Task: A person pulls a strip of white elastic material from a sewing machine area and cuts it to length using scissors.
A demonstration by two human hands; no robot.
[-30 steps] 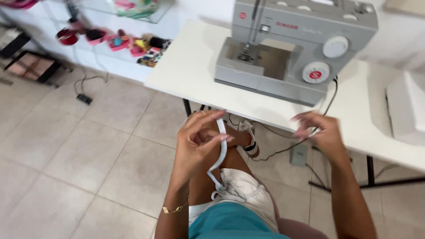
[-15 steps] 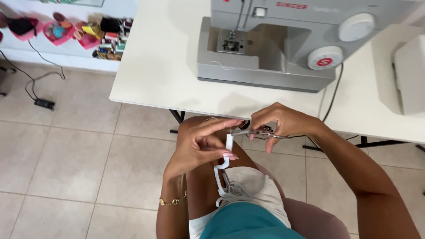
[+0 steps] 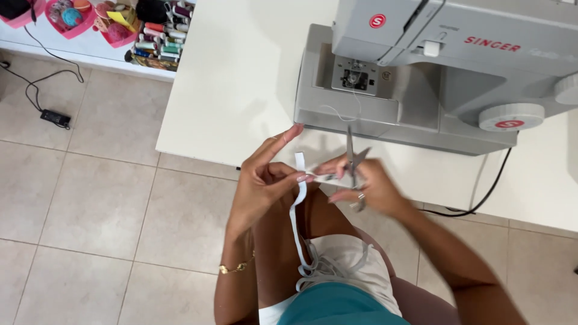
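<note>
My left hand (image 3: 265, 183) pinches the upper end of a white elastic strip (image 3: 297, 216) between thumb and fingers, near the front edge of the white table (image 3: 241, 90). The strip hangs down to a loose pile in my lap. My right hand (image 3: 367, 186) grips small metal scissors (image 3: 352, 157), blades open and pointing up, right beside the strip's held end. The hand is blurred by motion. A grey sewing machine (image 3: 439, 66) stands on the table just beyond both hands.
Heart-shaped pink trays with thread spools (image 3: 156, 33) sit on a low white shelf at top left. A black power adapter and cable (image 3: 54, 117) lie on the tiled floor. The machine's black cord (image 3: 481, 192) hangs over the table edge at right.
My right hand has come in from the right with the scissors and now meets the left hand at the strip's end. The view has moved closer to the table and the machine.
</note>
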